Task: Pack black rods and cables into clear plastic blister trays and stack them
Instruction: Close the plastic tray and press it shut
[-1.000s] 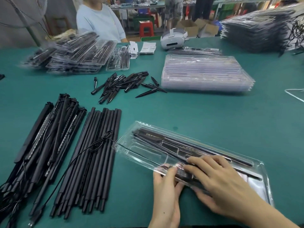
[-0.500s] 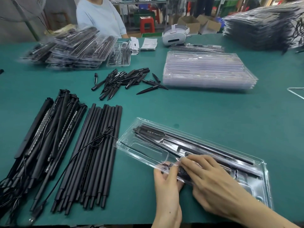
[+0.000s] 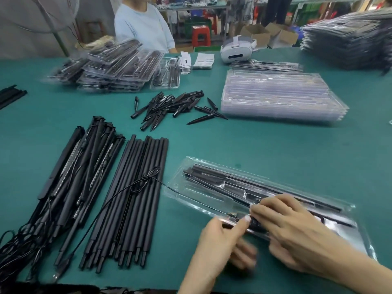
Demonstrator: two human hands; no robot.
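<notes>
step: seating parts in blister tray (image 3: 212,187), lower right of frame on desk (image 3: 275,149) | left hand (image 3: 220,240) thumb steadies near edge, other fingers blurred, grip unclear | right hand (image 3: 297,236) fingers flat, pressing contents | black rods (image 3: 131,200) lower left, handy | cable (image 3: 146,181) draped from rods to tray, apparently not yet tucked in

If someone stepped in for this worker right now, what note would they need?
Left hand: thumb pressing the near edge of the clear plastic blister tray.
Right hand: fingers resting on the tray's near side; exact grip unclear.
Done: long black rods already lie in the tray.
Left: finish this tray, then stack it. Loose black rods wait left; empty clear trays behind.
</notes>
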